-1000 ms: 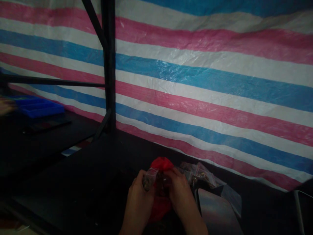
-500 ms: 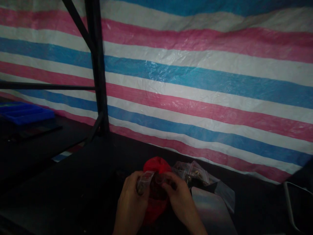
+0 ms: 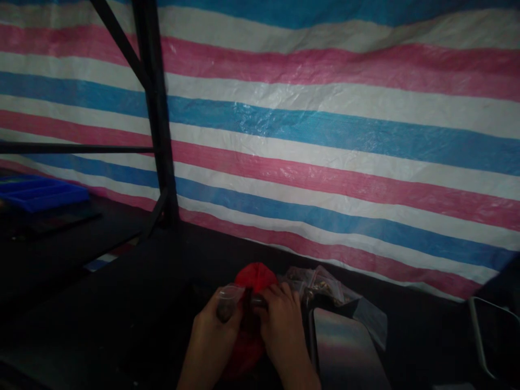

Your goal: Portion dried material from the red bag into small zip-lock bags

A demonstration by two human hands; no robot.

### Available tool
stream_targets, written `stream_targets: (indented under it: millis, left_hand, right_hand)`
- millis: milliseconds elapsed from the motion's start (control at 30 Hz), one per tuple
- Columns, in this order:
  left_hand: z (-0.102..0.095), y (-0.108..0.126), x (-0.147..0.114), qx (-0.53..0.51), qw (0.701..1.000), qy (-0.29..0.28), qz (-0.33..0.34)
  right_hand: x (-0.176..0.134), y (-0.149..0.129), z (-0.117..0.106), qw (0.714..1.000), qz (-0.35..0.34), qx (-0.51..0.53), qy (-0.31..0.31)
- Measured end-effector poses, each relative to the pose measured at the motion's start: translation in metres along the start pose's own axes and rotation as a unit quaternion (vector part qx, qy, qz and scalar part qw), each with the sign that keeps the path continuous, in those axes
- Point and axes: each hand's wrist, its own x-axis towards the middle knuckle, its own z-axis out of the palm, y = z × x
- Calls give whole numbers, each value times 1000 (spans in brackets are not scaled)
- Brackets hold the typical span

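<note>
In the lower middle of the head view, my left hand (image 3: 213, 333) is closed round a small clear plastic bag (image 3: 231, 293) with something dark in its lower part. My right hand (image 3: 282, 319) is at the other side, its fingers curled inward over a dark gap; what they hold is hidden. Beneath and between both hands lies a red bag-like thing (image 3: 255, 275), its middle dark and its front edge low in the picture. Dim light blurs the details.
Clear zip bags with small brassy parts (image 3: 323, 284) lie right of my hands, beside a shiny flat device (image 3: 345, 346). Another framed object (image 3: 495, 336) is at far right. A blue tray (image 3: 49, 192) sits left, behind a black metal post (image 3: 156, 119). Striped sheeting (image 3: 325, 135) hangs behind the black table.
My right hand has shifted slightly left and turned, its fingers now curled over the red thing's middle. Earlier it pinched a bit of clear plastic there. My left hand still holds the clear bag.
</note>
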Motion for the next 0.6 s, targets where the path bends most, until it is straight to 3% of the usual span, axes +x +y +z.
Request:
stream_targets:
  millis: [267, 400, 600]
  left_hand:
    - [-3, -4, 7, -12, 999, 3, -35]
    - [-4, -5, 0, 24, 1000, -4, 3]
    - [1, -6, -8, 102, 992, 18, 73]
  right_hand:
    - [4, 7, 4, 995, 45, 84, -9]
    - [-1, 15, -7, 986, 40, 160, -21]
    - [-5, 18, -24, 939, -18, 341, -35]
